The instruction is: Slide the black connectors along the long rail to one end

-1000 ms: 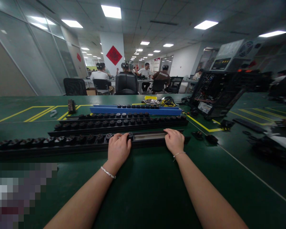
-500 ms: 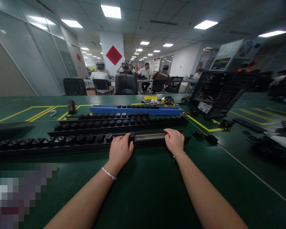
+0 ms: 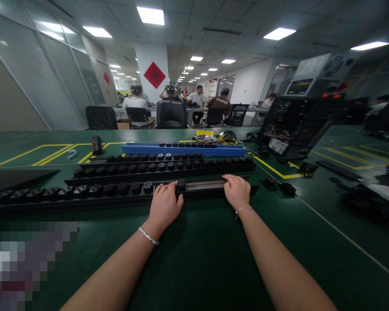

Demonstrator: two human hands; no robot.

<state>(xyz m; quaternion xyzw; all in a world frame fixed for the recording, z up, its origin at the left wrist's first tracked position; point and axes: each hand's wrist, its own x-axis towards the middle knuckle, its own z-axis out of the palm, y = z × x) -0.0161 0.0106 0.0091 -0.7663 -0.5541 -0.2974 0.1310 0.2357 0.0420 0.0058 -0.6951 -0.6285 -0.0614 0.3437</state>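
Observation:
Across the green table in front of me lies a long black rail (image 3: 205, 195) carrying a row of round black socket-like modules (image 3: 109, 189). My left hand (image 3: 164, 203) is closed over it, fingers on the far side and thumb on the near side, against the rightmost round module (image 3: 180, 185). Part of the row is hidden under those fingers. Right of that module, a bare metallic channel (image 3: 204, 185) shows in the rail. My right hand (image 3: 237, 191) is closed around the rail close to its right end.
Behind are more black rails (image 3: 162, 169) with round modules and a blue rail (image 3: 184, 150). A metal dish (image 3: 206, 138) stands beyond. To the right are an open computer case (image 3: 287, 125) and loose black parts (image 3: 287, 189). People sit at tables in the background.
My left hand has slid slightly right along the rail, and the rightmost module has shifted right with it. My right hand has stayed in place.

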